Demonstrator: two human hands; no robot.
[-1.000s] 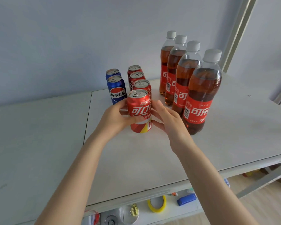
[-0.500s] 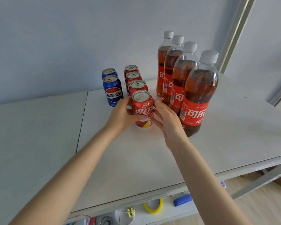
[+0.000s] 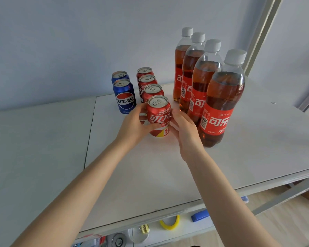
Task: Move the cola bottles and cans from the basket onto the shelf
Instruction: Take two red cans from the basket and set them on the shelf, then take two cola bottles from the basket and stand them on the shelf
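Both hands hold the front red cola can (image 3: 159,115), which stands upright at the head of a row on the white shelf (image 3: 150,172). The left hand (image 3: 134,126) grips the can's left side, its fingers curled behind it and its thumb laid across the front, low on the label. The right hand (image 3: 185,130) is against the can's right side. Its fingers seem to curve round the can, though their tips are hidden behind it. The can's base looks to be down on the shelf surface.

Three more red cans (image 3: 152,91) stand in a line straight behind the held one, close together and running back toward the wall. To their left, two blue Pepsi cans (image 3: 124,97) stand one behind the other. To the right, four cola bottles (image 3: 221,104) with white caps and red labels form another line, the nearest just beside the right hand. On a lower level under the shelf's front edge lie a yellow ring (image 3: 169,223) and a small blue object (image 3: 200,215).
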